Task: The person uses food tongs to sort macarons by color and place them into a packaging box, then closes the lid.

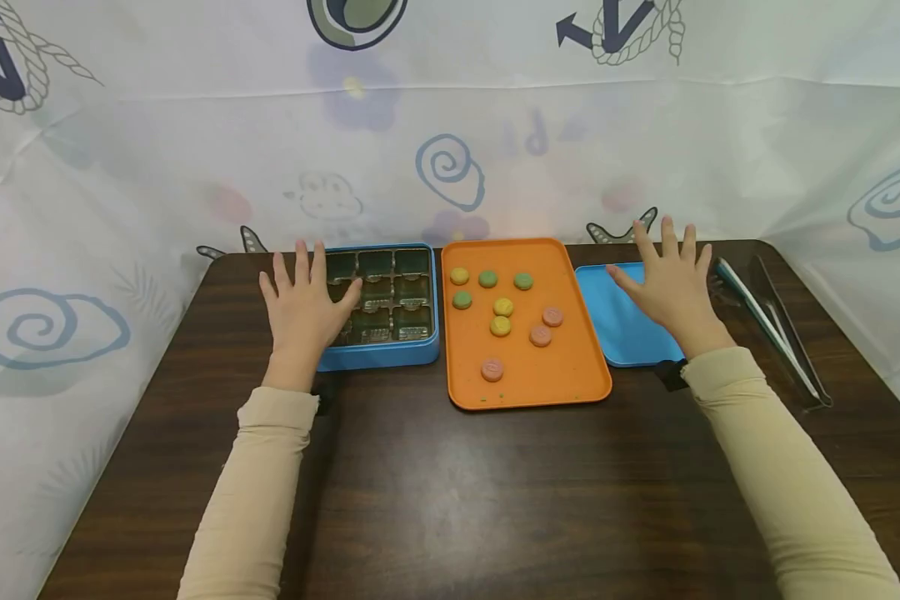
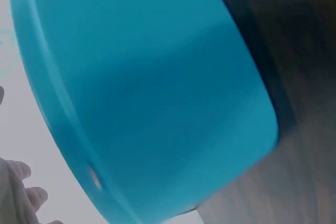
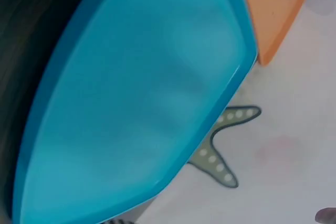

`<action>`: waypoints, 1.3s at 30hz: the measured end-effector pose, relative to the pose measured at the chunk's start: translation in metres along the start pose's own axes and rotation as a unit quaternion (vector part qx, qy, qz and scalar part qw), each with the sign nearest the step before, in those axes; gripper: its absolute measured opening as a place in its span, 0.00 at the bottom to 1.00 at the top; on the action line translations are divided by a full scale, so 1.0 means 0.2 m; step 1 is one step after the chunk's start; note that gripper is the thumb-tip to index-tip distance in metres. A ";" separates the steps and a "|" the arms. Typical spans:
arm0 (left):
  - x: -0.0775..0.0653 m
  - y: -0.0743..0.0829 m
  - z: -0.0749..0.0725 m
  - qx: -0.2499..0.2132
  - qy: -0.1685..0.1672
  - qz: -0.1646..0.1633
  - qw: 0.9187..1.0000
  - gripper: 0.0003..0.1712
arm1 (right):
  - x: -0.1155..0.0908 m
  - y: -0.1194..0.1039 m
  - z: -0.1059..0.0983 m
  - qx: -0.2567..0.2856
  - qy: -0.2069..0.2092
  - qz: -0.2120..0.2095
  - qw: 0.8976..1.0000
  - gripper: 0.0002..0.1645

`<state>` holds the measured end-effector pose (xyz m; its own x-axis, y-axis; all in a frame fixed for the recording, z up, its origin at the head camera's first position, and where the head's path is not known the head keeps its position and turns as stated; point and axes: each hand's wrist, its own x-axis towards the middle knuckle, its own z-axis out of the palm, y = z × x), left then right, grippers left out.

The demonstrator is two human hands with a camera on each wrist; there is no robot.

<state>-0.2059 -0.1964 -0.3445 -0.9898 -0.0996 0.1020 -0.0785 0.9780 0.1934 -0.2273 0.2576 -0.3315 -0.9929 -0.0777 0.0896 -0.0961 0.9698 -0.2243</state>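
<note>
My left hand, fingers spread, is over the left side of a blue box with a dark compartmented insert. The left wrist view is filled by the box's blue side wall. Also spread, my right hand is over a flat blue tray, seen close up in the right wrist view. Neither hand holds anything. Whether either one touches what lies beneath, I cannot tell. Between them an orange tray carries several small round pieces: a yellow one, a green one, a pink one and others alike.
Metal tongs lie at the right, beyond my right hand. The dark wooden table extends toward me in front of the trays. Behind it hangs a white patterned cloth, close to the table's back edge.
</note>
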 end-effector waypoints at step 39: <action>-0.03 -0.24 0.08 0.009 -0.082 0.063 0.995 0.49 | -0.35 0.83 0.08 -0.021 -0.001 0.132 0.991 0.39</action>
<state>-0.1976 -0.2394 -0.3691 -0.9978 0.0547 -0.0371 0.0476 0.9842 0.1707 -0.1742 0.4207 -0.3904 -0.9832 0.1799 0.0306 0.1703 0.9649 -0.1999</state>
